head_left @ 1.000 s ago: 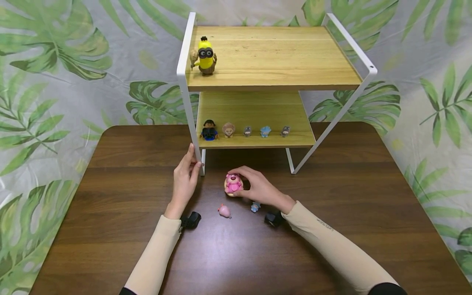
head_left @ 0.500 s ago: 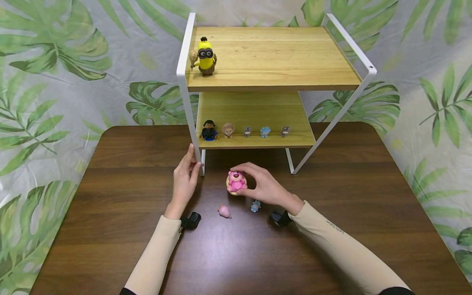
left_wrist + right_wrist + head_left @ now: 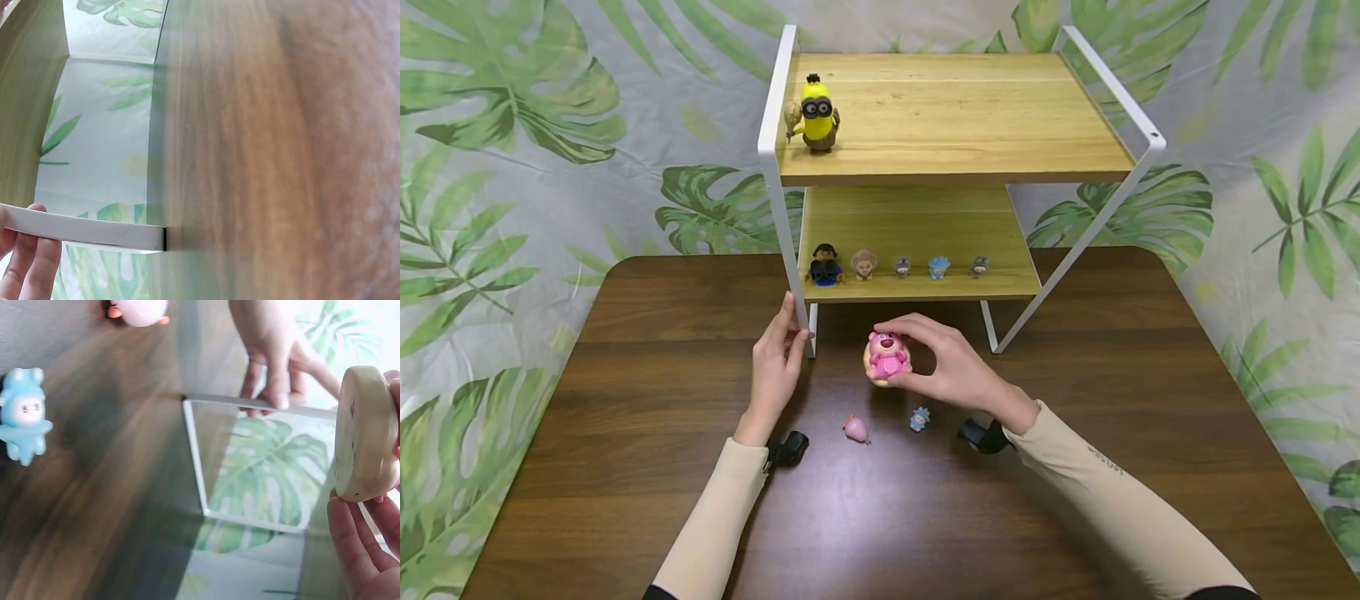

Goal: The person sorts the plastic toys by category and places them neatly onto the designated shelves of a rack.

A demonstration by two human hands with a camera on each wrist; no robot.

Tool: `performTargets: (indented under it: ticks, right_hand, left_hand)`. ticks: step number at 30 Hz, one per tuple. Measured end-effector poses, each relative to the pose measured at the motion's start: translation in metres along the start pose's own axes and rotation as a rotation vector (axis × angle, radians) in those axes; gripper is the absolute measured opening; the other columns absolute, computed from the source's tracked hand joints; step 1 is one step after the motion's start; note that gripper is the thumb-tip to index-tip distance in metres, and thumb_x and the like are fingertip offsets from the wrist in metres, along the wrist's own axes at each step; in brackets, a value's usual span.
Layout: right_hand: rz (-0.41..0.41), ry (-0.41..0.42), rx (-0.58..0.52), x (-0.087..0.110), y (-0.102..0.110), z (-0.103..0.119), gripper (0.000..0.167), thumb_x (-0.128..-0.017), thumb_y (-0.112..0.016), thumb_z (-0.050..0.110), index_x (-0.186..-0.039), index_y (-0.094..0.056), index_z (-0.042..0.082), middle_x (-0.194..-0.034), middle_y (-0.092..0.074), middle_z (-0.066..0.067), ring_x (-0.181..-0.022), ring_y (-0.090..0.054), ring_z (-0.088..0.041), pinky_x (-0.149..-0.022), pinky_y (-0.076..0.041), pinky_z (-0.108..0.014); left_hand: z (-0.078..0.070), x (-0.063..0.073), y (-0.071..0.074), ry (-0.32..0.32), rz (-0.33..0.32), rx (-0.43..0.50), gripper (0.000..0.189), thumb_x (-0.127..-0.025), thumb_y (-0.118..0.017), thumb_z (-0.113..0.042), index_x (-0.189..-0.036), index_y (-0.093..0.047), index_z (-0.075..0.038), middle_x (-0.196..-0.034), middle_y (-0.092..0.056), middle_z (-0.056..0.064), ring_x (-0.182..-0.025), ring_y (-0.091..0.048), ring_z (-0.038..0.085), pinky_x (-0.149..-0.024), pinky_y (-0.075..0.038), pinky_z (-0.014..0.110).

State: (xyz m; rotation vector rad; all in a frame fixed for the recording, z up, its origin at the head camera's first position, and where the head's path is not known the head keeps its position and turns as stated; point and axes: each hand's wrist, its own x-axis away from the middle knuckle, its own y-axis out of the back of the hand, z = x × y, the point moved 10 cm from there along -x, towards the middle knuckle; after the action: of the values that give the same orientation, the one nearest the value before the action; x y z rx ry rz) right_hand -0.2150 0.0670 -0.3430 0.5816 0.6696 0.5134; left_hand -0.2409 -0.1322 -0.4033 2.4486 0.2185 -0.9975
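Between thumb and fingers, my right hand grips a pink bear figure that sits against a round cream backing. The right wrist view shows that cream backing edge-on, raised off the table. My left hand holds the white front leg of the shelf at its left side, with fingers around the bar in the left wrist view. On the table, a small pink toy lies on its side. To its right is a light-blue figurine, seen larger in the right wrist view.
A two-tier shelf with wooden boards stands behind the hands. Its upper board carries a yellow goggled figure at the left. Along the lower board's front edge stand a black-haired figure and several small figurines. The brown table extends around it.
My right hand has lifted the pink bear figure and carried it slightly right and toward the shelf. The left hand has stayed on the shelf leg.
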Motion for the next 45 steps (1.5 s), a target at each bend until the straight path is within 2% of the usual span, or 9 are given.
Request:
performTargets:
  ticks: [3, 12, 17, 20, 29, 39, 41, 45]
  right_hand:
    - [-0.009, 0.021, -0.002, -0.002, 0.007, 0.007, 0.058, -0.075, -0.083, 0.014, -0.126, -0.059, 0.005, -0.122, -0.059, -0.006, -0.108, -0.055, -0.017, -0.091, -0.047, -0.035]
    - [-0.032, 0.066, -0.01, -0.01, 0.027, 0.025, 0.058, -0.074, -0.083, 0.01, -0.126, -0.059, 0.003, -0.124, -0.059, -0.007, -0.111, -0.055, -0.02, -0.091, -0.046, -0.037]
    - [-0.054, 0.097, -0.002, -0.014, 0.04, 0.035, 0.059, -0.072, -0.084, 0.009, -0.126, -0.06, 0.002, -0.123, -0.06, -0.008, -0.112, -0.055, -0.021, -0.092, -0.046, -0.039]
    - [-0.07, 0.121, -0.002, -0.016, 0.049, 0.042, 0.059, -0.072, -0.083, 0.008, -0.126, -0.06, 0.002, -0.124, -0.06, -0.007, -0.112, -0.055, -0.02, -0.093, -0.045, -0.035]
    - [-0.088, 0.158, -0.015, -0.024, 0.069, 0.058, 0.062, -0.069, -0.084, 0.003, -0.127, -0.059, 0.001, -0.12, -0.061, -0.007, -0.103, -0.057, -0.018, -0.088, -0.049, -0.033]
    - [-0.107, 0.219, -0.033, -0.031, 0.088, 0.079, 0.056, -0.072, -0.081, 0.002, -0.123, -0.06, -0.003, -0.119, -0.061, -0.01, -0.103, -0.058, -0.02, -0.088, -0.049, -0.031]
    - [-0.112, 0.237, -0.025, -0.033, 0.092, 0.084, 0.055, -0.073, -0.081, 0.004, -0.123, -0.06, -0.004, -0.118, -0.061, -0.011, -0.102, -0.058, -0.02, -0.088, -0.049, -0.031]
    - [-0.12, 0.256, 0.005, -0.036, 0.101, 0.091, 0.052, -0.08, -0.079, 0.018, -0.123, -0.06, -0.005, -0.119, -0.061, -0.011, -0.104, -0.058, -0.021, -0.088, -0.05, -0.031]
  left_hand:
    - [0.0, 0.0, 0.0, 0.004, 0.002, -0.002, 0.089, -0.09, -0.061, 0.006, -0.15, -0.021, -0.046, -0.083, -0.054, 0.015, -0.075, -0.057, 0.024, -0.067, -0.054, 0.032]
    - [0.001, -0.001, 0.0, 0.009, 0.003, -0.002, 0.09, -0.089, -0.061, 0.006, -0.15, -0.021, -0.047, -0.084, -0.054, 0.015, -0.075, -0.056, 0.024, -0.067, -0.055, 0.039]
    - [0.001, -0.001, 0.0, 0.01, 0.004, -0.003, 0.089, -0.09, -0.061, 0.005, -0.149, -0.021, -0.048, -0.084, -0.054, 0.015, -0.076, -0.056, 0.023, -0.067, -0.054, 0.037]
    - [0.002, 0.0, 0.0, 0.008, 0.0, -0.003, 0.09, -0.089, -0.061, 0.006, -0.149, -0.021, -0.047, -0.084, -0.054, 0.015, -0.076, -0.056, 0.023, -0.067, -0.054, 0.037]
    - [0.002, 0.0, 0.0, -0.001, -0.007, -0.006, 0.09, -0.089, -0.061, 0.007, -0.15, -0.022, -0.046, -0.084, -0.053, 0.014, -0.075, -0.056, 0.023, -0.066, -0.054, 0.033]
    - [0.002, 0.0, 0.0, 0.009, -0.003, 0.007, 0.089, -0.09, -0.061, 0.006, -0.149, -0.022, -0.048, -0.083, -0.054, 0.015, -0.076, -0.057, 0.024, -0.068, -0.052, 0.027]
    - [0.001, 0.0, 0.0, 0.005, -0.005, 0.008, 0.089, -0.089, -0.062, 0.006, -0.149, -0.023, -0.047, -0.083, -0.055, 0.015, -0.075, -0.057, 0.024, -0.067, -0.052, 0.028]
    - [0.001, -0.001, 0.0, 0.009, -0.003, 0.009, 0.089, -0.089, -0.061, 0.006, -0.149, -0.022, -0.047, -0.083, -0.055, 0.015, -0.076, -0.057, 0.024, -0.067, -0.053, 0.029]
